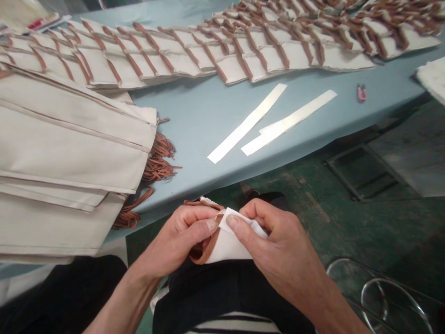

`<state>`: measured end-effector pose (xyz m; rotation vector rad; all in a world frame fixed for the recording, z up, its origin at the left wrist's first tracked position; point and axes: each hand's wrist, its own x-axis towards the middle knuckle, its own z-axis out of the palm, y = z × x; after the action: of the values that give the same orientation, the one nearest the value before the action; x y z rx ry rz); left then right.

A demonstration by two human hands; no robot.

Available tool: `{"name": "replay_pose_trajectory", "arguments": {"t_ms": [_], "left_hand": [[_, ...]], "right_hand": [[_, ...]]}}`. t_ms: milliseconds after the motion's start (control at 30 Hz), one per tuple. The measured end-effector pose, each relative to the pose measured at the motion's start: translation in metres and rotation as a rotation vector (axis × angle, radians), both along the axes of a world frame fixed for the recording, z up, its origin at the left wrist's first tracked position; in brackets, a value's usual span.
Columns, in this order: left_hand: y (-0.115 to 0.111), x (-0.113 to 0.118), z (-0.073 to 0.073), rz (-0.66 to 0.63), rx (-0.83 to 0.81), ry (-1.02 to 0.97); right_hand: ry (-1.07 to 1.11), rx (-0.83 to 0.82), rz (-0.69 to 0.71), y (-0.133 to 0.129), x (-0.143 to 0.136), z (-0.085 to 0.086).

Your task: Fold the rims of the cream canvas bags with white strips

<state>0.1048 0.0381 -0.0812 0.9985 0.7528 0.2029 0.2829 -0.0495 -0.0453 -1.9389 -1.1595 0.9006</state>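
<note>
Above my lap I hold a small cream fabric piece (227,248) with brown trim along its edge. My left hand (189,239) is closed on its brown-edged side, thumb pressed near the corner. In my right hand (267,232) a small white piece (231,217), like paper or tape, is pinched between thumb and fingers, against the top of the fabric piece. The two hands nearly meet at that corner. Part of the fabric and most of the curled fingers are hidden.
White strips (250,123) and a small pink clipper-like tool (361,93) lie on the blue-covered table (194,134). Overlapping rows of brown-trimmed cream pieces (229,67) line the back. Large cream panels (69,134) with brown cords (160,162) are stacked left. A metal-framed stool (385,297) stands at lower right.
</note>
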Motion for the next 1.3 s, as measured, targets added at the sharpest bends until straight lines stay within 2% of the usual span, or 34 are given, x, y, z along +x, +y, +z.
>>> {"name": "replay_pose_trajectory", "arguments": {"t_ms": [467, 733, 1000, 1300], "left_hand": [[0.002, -0.004, 0.000, -0.021, 0.037, -0.010], [0.007, -0.005, 0.004, -0.037, 0.106, -0.010], [0.009, 0.000, 0.010, -0.079, 0.223, 0.013], [0.011, 0.002, 0.015, -0.183, 0.358, 0.092]], "right_hand": [[0.015, -0.096, 0.035, 0.007, -0.001, 0.000], [-0.218, -0.009, 0.062, 0.008, -0.004, -0.004], [-0.388, 0.055, 0.146, 0.005, -0.002, -0.006], [-0.527, 0.104, 0.196, 0.002, -0.001, -0.017]]}}
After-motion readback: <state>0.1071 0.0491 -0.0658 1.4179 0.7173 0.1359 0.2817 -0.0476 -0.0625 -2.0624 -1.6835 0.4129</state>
